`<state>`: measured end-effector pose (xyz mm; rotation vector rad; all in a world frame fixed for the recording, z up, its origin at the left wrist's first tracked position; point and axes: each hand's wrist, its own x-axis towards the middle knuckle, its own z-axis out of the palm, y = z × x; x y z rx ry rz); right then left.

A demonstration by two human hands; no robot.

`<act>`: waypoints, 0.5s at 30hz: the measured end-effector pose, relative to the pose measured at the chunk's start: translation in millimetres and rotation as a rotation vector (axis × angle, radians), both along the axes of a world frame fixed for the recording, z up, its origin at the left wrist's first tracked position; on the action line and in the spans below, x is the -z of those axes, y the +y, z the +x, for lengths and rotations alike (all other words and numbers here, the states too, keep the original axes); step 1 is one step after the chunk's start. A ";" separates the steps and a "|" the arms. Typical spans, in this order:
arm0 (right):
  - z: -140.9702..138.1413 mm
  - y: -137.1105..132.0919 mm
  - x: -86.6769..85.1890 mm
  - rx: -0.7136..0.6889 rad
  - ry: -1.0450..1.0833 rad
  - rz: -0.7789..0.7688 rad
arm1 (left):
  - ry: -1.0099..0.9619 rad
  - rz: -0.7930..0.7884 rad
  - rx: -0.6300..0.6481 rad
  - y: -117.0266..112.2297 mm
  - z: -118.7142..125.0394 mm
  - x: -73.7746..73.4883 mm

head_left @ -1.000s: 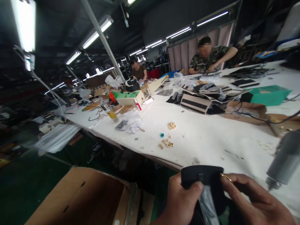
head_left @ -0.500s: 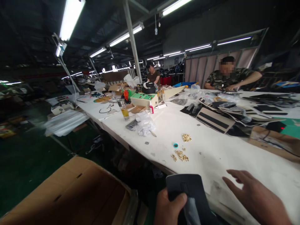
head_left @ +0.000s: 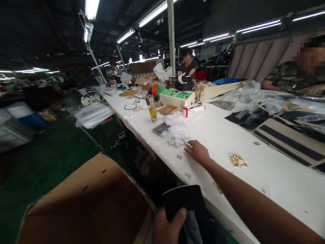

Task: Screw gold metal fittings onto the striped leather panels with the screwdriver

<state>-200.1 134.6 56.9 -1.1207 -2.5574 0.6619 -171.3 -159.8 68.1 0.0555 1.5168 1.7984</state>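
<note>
My left hand (head_left: 167,227) grips a flat black fabric piece (head_left: 184,201) at the bottom of the view, thumb pressed on its face. My right arm stretches across the white table (head_left: 266,176). My right hand (head_left: 196,151) rests on the tabletop beside a crumpled clear plastic bag (head_left: 177,132), its fingers curled around a small pale stick-like object (head_left: 187,144). A tiny metal square (head_left: 179,157) lies just left of that hand. A heap of gold metal rings (head_left: 238,160) sits to the right of my forearm.
An open cardboard box (head_left: 83,203) stands on the floor at lower left. A cream machine with green panel (head_left: 181,96), a small red-capped bottle (head_left: 185,110) and a jar of yellow liquid (head_left: 152,109) stand farther along. Striped beige panels (head_left: 289,142) lie right. Two other people work at the far side.
My right hand left the black piece and reached forward left across the table to the plastic bag. The view swung left. My left hand kept hold of the black piece.
</note>
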 end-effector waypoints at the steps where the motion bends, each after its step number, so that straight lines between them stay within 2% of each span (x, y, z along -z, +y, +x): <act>1: -5.1 4.2 2.5 0.007 -0.005 -0.010 | -0.006 -0.001 -0.010 0.8 -3.8 -1.2; 5: 1.5 10.9 -1.5 0.061 0.020 -0.055 | 0.009 -0.017 -0.015 5.8 -16.2 -3.7; 8: 36.8 -7.1 -15.3 0.096 0.088 -0.102 | 0.064 -0.030 -0.010 9.8 -24.5 -2.1; 10: 72.9 -35.2 -27.1 0.098 0.157 -0.152 | 0.114 -0.033 -0.011 12.3 -28.1 0.8; 12: 112.0 -73.3 -37.7 0.086 0.334 -0.230 | 0.156 -0.033 -0.003 15.0 -28.8 3.4; 15: 158.7 -131.8 -44.4 0.043 0.379 -0.250 | 0.199 -0.016 0.051 19.5 -23.1 2.2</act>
